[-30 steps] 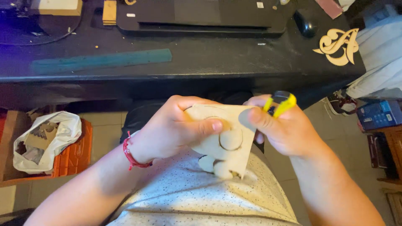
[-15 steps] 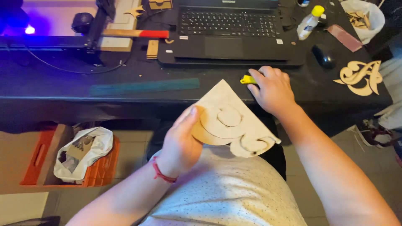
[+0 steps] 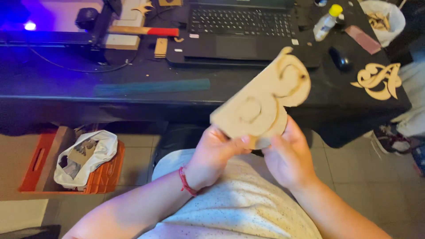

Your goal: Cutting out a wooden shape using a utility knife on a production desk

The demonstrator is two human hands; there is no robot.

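Half a second ago the right hand (image 3: 290,155) was out on the desk (image 3: 66,84) by a small yellow object; it has since come back and joined the left hand (image 3: 217,152) under the wooden cut-out piece (image 3: 261,99), which has been lifted higher and tilted up in front of the desk edge. Both hands now grasp the piece at its lower rim, the left with its thumb pressed on the near face, the right with its fingers curled up behind the bottom corner. The piece is a flat, pale plywood panel with curling shapes cut into it, held in the air above the person's lap, its upper end reaching toward the laptop (image 3: 241,31). A red bracelet (image 3: 186,182) circles the left wrist.

On the dark desk lie a long teal strip (image 3: 152,87), a hammer with a red handle (image 3: 141,31), a computer mouse (image 3: 340,58), a small bottle with a yellow cap (image 3: 326,21), and a finished ornamental wooden letter (image 3: 378,79) near the right end. A blue-lit machine (image 3: 57,26) stands at the far left. On the floor to the left, an orange crate (image 3: 40,168) holds a white plastic bag (image 3: 86,157) of wood scraps.
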